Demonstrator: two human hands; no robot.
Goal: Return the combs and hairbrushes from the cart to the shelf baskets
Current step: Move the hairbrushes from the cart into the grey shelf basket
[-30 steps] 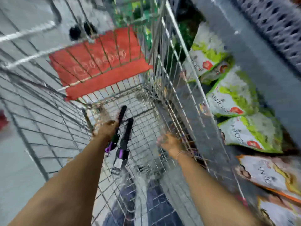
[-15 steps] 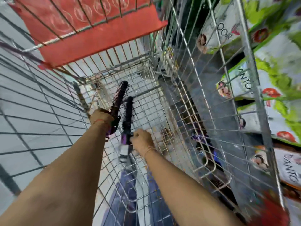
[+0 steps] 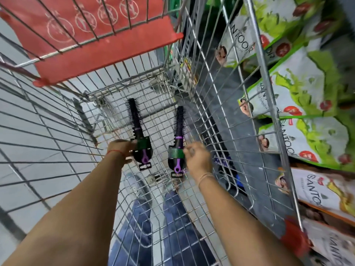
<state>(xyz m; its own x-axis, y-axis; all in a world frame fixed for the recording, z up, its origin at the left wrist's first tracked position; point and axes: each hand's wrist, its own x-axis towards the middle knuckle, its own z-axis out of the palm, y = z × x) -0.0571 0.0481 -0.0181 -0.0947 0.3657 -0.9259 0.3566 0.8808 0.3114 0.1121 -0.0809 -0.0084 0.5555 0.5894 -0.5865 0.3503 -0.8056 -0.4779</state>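
Note:
Both my arms reach down into a wire shopping cart (image 3: 57,120). My left hand (image 3: 120,149) grips a black round hairbrush (image 3: 136,127) with a purple handle and a dark label, bristles pointing away from me. My right hand (image 3: 196,157) holds a second black and purple round hairbrush (image 3: 178,129) by its labelled handle, close to the cart's right wall. The two brushes are side by side and apart, above the cart's mesh floor. No shelf basket is in view.
The cart's red child-seat flap (image 3: 92,35) hangs above at the far end. Shelves with green and white soap packs (image 3: 299,89) stand right of the cart. Blue jeans legs (image 3: 140,217) show through the mesh below. Grey floor tiles (image 3: 28,116) lie to the left.
My right hand took the second brush from beside the left one and moved it right; the two brushes, together before, are now apart. The view tilted further down into the cart.

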